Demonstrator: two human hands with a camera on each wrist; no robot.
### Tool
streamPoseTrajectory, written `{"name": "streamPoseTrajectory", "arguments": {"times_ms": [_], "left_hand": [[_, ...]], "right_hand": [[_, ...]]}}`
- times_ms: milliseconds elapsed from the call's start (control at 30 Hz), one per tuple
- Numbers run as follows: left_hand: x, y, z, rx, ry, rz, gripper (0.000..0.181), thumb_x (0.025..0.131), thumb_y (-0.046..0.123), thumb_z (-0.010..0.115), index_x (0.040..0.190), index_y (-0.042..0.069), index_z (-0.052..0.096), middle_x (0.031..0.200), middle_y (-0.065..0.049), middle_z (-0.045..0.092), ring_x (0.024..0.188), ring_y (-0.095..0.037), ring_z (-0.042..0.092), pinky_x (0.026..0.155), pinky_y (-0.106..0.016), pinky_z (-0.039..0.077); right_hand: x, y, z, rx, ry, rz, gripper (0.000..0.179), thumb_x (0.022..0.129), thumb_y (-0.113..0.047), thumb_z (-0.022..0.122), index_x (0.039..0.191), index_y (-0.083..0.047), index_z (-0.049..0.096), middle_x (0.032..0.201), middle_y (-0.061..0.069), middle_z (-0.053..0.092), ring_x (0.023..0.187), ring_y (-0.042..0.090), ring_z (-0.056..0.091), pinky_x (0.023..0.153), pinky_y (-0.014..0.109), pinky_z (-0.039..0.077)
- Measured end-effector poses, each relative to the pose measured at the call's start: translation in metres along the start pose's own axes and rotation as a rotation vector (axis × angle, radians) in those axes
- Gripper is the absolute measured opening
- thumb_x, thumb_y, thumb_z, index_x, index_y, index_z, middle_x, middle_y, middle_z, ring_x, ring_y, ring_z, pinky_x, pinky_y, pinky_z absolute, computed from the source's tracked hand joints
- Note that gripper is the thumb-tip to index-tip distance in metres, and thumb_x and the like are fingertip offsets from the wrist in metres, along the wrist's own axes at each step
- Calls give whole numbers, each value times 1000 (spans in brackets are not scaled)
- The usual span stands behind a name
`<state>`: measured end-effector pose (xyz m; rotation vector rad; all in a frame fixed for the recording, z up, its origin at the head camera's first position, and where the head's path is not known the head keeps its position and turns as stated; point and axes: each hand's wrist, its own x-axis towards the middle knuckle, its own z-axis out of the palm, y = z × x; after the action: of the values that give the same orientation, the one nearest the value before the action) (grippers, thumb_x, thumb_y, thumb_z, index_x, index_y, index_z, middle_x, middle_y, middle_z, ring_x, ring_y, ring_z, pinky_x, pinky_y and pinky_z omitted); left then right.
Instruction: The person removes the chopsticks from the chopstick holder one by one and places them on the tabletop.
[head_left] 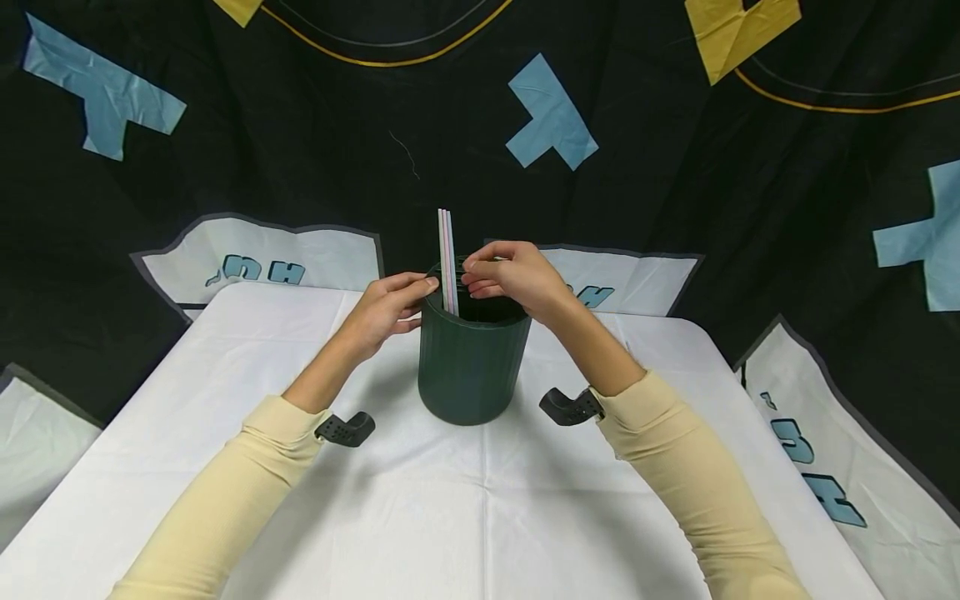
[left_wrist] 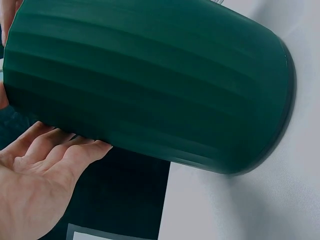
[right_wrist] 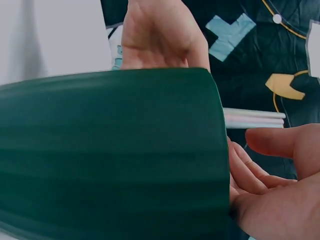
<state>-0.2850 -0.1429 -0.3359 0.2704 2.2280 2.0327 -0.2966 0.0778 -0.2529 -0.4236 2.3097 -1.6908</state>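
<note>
A dark green ribbed bin (head_left: 471,367) stands upright on the table. Several pale pastel straw-like sticks (head_left: 447,250) rise from its opening on the left side. My left hand (head_left: 386,312) holds the bin by its left rim, thumb near the top edge; in the left wrist view its fingers (left_wrist: 65,147) lie against the outer wall. Over the opening, beside the sticks, is my right hand (head_left: 513,279), its fingers loosely bent. The right wrist view shows its thumb (right_wrist: 270,141) apart from its fingers, with nothing visible between. Thin dark lines cross behind the right fingertips, too small to identify.
A white cloth covers the table (head_left: 420,517). Behind it hangs a black backdrop (head_left: 337,150) with blue and yellow patches. A black wrist device (head_left: 347,429) sits at the left cuff, another (head_left: 570,407) at the right.
</note>
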Motion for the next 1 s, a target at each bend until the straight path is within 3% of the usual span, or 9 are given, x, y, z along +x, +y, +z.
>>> {"name": "streamPoseTrajectory", "arguments": {"times_ms": [567, 733, 1000], "left_hand": [[0, 0, 0, 2, -5, -9, 51, 101, 39, 59, 139, 5, 54, 139, -17, 59, 131, -33, 59, 106, -49, 50], [0, -1, 1, 4, -1, -4, 52, 101, 39, 59, 140, 5, 54, 138, -17, 60, 130, -33, 60, 105, -49, 50], [0, -2, 1, -5, 2, 4, 51, 101, 38, 60, 139, 4, 54, 138, -17, 60, 129, -32, 60, 105, -49, 51]], "right_hand": [[5, 3, 14, -148, 34, -56, 16, 95, -16, 72, 105, -3, 73, 105, 10, 69, 85, 22, 65, 82, 33, 61], [5, 5, 14, -111, 59, -65, 15, 94, -15, 72, 103, -2, 73, 102, 10, 69, 82, 21, 65, 80, 32, 61], [0, 3, 4, 40, 85, -30, 13, 94, -11, 71, 104, -2, 72, 105, 14, 72, 82, 22, 75, 80, 34, 63]]}}
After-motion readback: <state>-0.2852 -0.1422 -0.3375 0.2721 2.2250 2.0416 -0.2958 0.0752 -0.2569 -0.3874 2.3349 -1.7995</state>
